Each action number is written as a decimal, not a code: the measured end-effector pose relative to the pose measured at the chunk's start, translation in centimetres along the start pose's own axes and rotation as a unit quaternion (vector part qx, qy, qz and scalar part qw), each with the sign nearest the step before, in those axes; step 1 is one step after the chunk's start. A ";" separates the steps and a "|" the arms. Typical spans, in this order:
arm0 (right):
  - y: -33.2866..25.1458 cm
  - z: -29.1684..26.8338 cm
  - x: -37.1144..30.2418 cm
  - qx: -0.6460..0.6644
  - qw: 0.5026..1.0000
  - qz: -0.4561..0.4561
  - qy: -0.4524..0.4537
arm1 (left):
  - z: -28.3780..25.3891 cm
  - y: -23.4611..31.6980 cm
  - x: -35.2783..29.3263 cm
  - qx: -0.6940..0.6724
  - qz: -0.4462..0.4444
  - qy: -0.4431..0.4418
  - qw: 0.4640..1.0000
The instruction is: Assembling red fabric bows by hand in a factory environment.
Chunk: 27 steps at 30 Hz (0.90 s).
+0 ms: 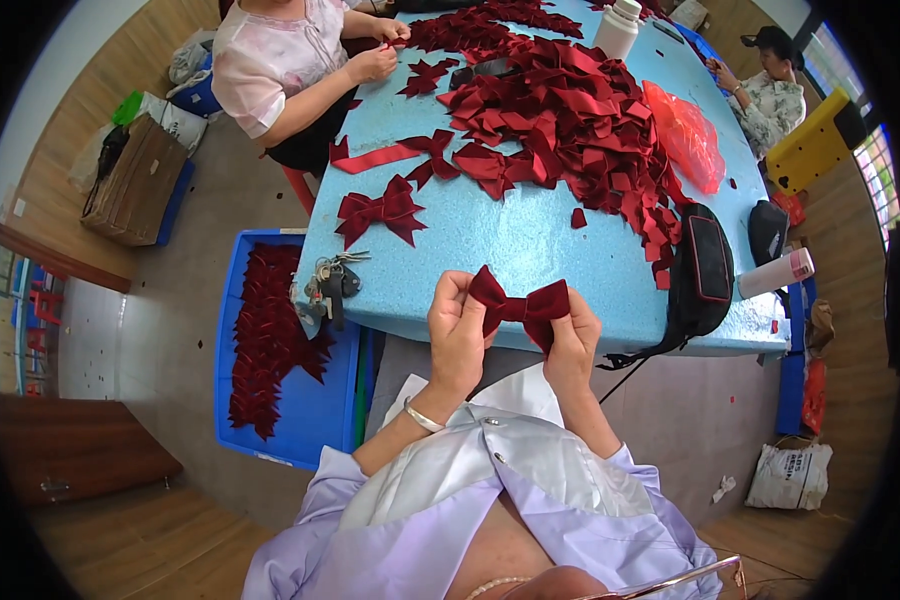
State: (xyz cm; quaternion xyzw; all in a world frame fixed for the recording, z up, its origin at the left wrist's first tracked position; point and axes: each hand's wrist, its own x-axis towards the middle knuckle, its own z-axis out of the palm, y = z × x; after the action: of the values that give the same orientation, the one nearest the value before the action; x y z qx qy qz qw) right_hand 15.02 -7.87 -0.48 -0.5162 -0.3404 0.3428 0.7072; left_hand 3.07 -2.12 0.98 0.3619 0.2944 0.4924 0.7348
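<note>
A dark red velvet bow (518, 308) is stretched between my two hands, just off the near edge of the light blue table (410, 290). My left hand (458, 325) pinches its left loop, and my right hand (573, 338) grips the right loop and tail. The bow's centre knot faces up between them. Beyond my left hand, another red bow (381, 211) lies flat on the table. Past it are a bow with a long ribbon (390, 157) and a large heap of red ribbon pieces and bows (580, 120).
Left of the table stands a blue bin (340, 400) with rows of bows. Keys (335, 283) lie at the table's corner; a black pouch (705, 265), pink-white bottle (778, 272) and red plastic bag (685, 135) sit right. Two people (280, 70) (773, 90) work at the far sides.
</note>
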 end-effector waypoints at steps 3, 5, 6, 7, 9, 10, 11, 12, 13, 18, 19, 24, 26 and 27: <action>-0.1 0.1 -0.1 -0.031 0.999 -0.001 -0.022 | -0.3 -0.3 0.2 -0.010 0.011 0.009 1.000; 0.5 0.4 -0.2 -0.054 0.998 -0.024 0.020 | -0.3 -0.3 0.2 -0.016 0.016 0.014 1.000; 0.7 0.4 -0.2 -0.066 0.996 -0.036 0.041 | -0.3 -0.4 0.2 -0.016 0.018 0.016 1.000; 0.7 0.4 -0.2 -0.066 0.996 -0.036 0.040 | -0.2 -0.5 0.1 -0.017 0.021 0.018 0.999; 0.8 0.2 -0.2 -0.073 0.996 -0.040 0.029 | -0.2 -0.5 0.1 -0.018 0.023 0.022 0.999; 0.8 0.1 -0.2 -0.077 0.996 -0.043 0.023 | -0.3 -0.6 0.2 -0.021 0.021 0.021 0.999; 0.7 0.1 -0.2 -0.078 0.996 -0.043 0.021 | -0.5 -0.6 0.3 -0.023 0.018 0.021 0.999; 0.7 0.2 -0.2 -0.074 0.996 -0.041 0.025 | -0.5 -0.7 0.3 -0.027 0.016 0.021 0.999; 0.6 0.2 -0.2 -0.071 0.996 -0.040 0.029 | -0.6 -0.7 0.3 -0.028 0.017 0.022 0.999; 1.2 0.8 0.0 -0.107 0.989 -0.088 0.048 | -0.8 -1.1 0.5 -0.054 0.008 0.048 0.997; 1.2 0.9 0.0 -0.109 0.989 -0.088 0.042 | -0.8 -1.3 0.5 -0.049 0.010 0.055 0.997; 1.2 0.5 0.4 -0.196 0.977 -0.073 0.039 | -2.4 -2.4 1.5 0.117 0.150 0.036 0.981; 1.5 0.3 0.7 -0.241 0.966 -0.093 0.028 | -1.9 -1.8 1.2 0.073 0.117 0.036 0.990; 1.7 0.1 0.7 -0.242 0.965 -0.093 0.027 | -1.6 -1.3 1.0 0.031 0.085 0.032 0.995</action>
State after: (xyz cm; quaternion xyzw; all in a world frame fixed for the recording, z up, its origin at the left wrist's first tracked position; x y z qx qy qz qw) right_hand 15.07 -6.81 -2.02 -0.6470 -0.4408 0.1686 0.5989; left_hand 2.80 -1.16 -1.07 0.3920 0.3016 0.5549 0.6689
